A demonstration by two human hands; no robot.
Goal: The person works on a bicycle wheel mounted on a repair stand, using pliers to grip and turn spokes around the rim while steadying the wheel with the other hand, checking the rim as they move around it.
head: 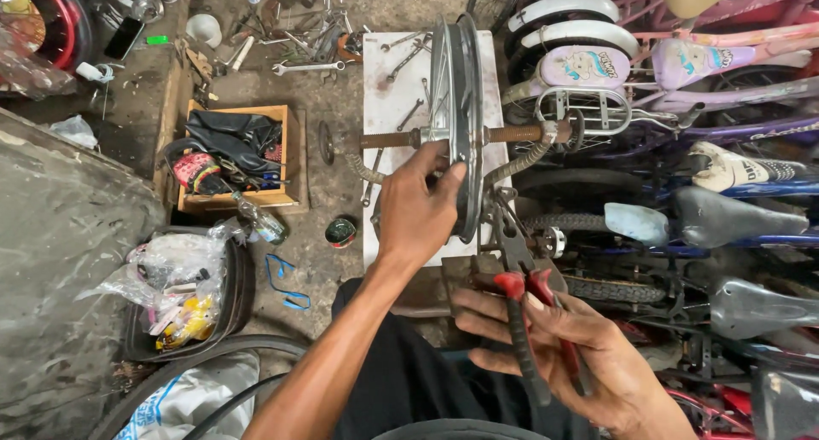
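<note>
Wheel (456,116) is standing upright on its threaded axle (388,139) in front of me, over a white surface (388,90) littered with wrenches. My left hand (415,208) is wrapped over the rim from the near side, fingers curled onto the metal, so that grip is closed on the wheel. My right hand (563,355) has the pliers (520,278), palm up, fingers loosely round the red handles; the handles sit a bit apart and the jaws point up toward the rim's lower edge, just beside it. Can't tell if the jaws are actually biting anything.

Off to my left there's a wooden box (239,154) of tubes and junk on the floor, plus a plastic bag (175,273) in a tub. Kids' bikes (648,73) are stacked on my right.
</note>
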